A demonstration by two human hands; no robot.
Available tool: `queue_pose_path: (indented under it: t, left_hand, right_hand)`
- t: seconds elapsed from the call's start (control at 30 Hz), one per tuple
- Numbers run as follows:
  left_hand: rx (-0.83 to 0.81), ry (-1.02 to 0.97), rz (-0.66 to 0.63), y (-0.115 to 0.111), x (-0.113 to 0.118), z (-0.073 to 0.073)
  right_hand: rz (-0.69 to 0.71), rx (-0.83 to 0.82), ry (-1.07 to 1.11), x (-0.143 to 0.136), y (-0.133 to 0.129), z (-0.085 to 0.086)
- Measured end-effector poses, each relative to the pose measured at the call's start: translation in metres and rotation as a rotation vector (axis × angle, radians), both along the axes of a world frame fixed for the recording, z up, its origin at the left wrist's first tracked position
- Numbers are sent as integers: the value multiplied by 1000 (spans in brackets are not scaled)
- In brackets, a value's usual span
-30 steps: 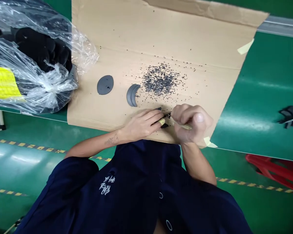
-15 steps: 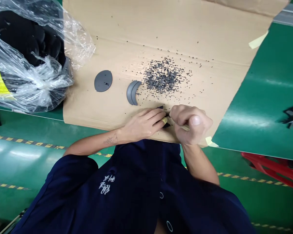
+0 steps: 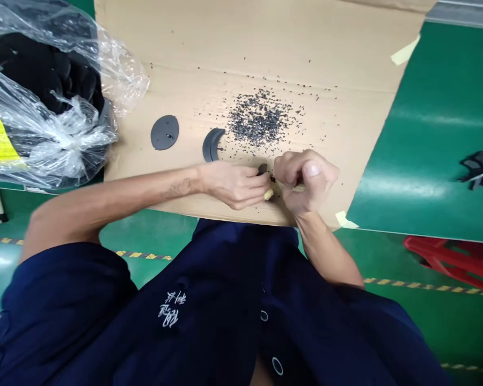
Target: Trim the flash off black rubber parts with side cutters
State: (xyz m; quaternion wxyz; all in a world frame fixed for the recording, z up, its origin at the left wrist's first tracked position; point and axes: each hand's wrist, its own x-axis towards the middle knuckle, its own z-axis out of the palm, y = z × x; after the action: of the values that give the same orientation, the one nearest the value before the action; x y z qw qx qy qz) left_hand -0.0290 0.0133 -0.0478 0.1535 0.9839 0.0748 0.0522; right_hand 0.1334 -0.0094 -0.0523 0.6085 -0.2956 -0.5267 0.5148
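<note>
My left hand (image 3: pixel 239 185) is closed around a small black part (image 3: pixel 262 169), mostly hidden by its fingers. One of those fingertips has a yellow cover (image 3: pixel 268 194). Right beside it, my right hand (image 3: pixel 309 179) is curled into a fist, thumb on top; whatever it grips is hidden. Beyond my left hand lies a curved black piece (image 3: pixel 212 146) with a crescent outline. A flat, rounded black plate (image 3: pixel 165 132) rests farther left. Many tiny black bits (image 3: pixel 260 120) are heaped and scattered just past both hands.
Brown cardboard (image 3: pixel 225 32) covers the table, taped at its right side. At left, a clear plastic bag (image 3: pixel 72 136) contains several black plates. Another black part (image 3: pixel 480 167) lies on the green tabletop (image 3: pixel 426 118) at right. Something red (image 3: pixel 451 260) stands below the table edge.
My left elbow has swung outward and the forearm now lies more level. The black part has turned between my fingers and less of it shows. My right hand stays closed beside it.
</note>
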Motion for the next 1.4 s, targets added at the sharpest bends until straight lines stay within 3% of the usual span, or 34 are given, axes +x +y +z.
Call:
queue_pose_path:
  t: [0.07, 0.13, 0.3, 0.47, 0.53, 0.6, 0.73, 0.8, 0.97, 1.17, 1.27, 1.4]
  left_hand:
    - [-47, 99, -107, 10, 0, 4]
    - [-26, 159, -128, 11, 3, 5]
    - [66, 87, 79, -7, 2, 6]
    - [-115, 184, -157, 17, -1, 18]
    - [-127, 212, -161, 24, 2, 22]
    - [-62, 232, -62, 17, 4, 26]
    - [84, 150, 261, -18, -2, 26]
    - [79, 106, 287, -24, -10, 23]
    - [-228, 245, 127, 9, -15, 18]
    - [-536, 436, 25, 49, 6, 41]
    - [-404, 359, 38, 57, -6, 53]
    - [-25, 121, 393, 55, -54, 64]
  right_hand:
    - [-27, -4, 2, -1, 0, -2]
    - [-63, 31, 20, -2, 0, -4]
    - [-91, 144, 88, -3, -5, -9]
    - [-138, 142, 133, -5, -7, -10]
    - [-182, 126, 162, -6, -8, -10]
    - [-221, 111, 183, -6, -9, -10]
    - [-214, 79, 187, -4, -8, -11]
    - [-190, 95, 204, -3, -7, -13]
    - [-246, 80, 210, -5, -7, -14]
    - [-289, 150, 255, -7, -14, -11]
    - [-314, 176, 275, -5, -19, -13]
    - [-345, 135, 296, -4, -20, -14]
